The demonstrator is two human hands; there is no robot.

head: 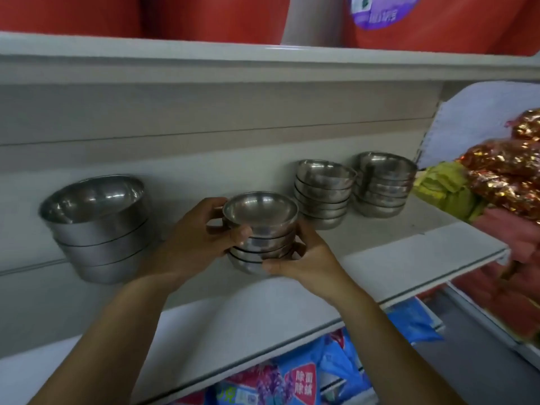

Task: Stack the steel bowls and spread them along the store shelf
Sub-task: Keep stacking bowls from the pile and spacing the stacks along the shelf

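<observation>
Head cam feed, looking at the shelf (394,247) from a bit of a tilt. Both grips are clamped on one small stack (261,229) of nested steel bowls, open side up. It's roughly mid-shelf, near the front edge. The left grip (198,241) has it from the left side, with the thumb across the front just under the top bowl's rim. The right grip (304,255) has it from the lower right, with the thumb tucked under the bottom bowl and the fingers curled round the far side. I can't tell if the stack's base is touching the shelf or sitting just off it.

Left of my grips there's a big stack (96,229) of wider bowls, three deep as far as I can count, back against the rear panel. It's well apart from the stack I'm holding.

To the right are two more piles of small bowls. The middle stack (323,194) is near the one I'm holding but not touching it. The far stack (382,185) is just beside the middle one, rims almost meeting.

Past those, at the right end, there are gold foil packs (508,171) over a yellow-green bag (444,185). Blue packets (295,378) sit on the level below, and red goods (204,16) sit on the upper shelf (204,59).
</observation>
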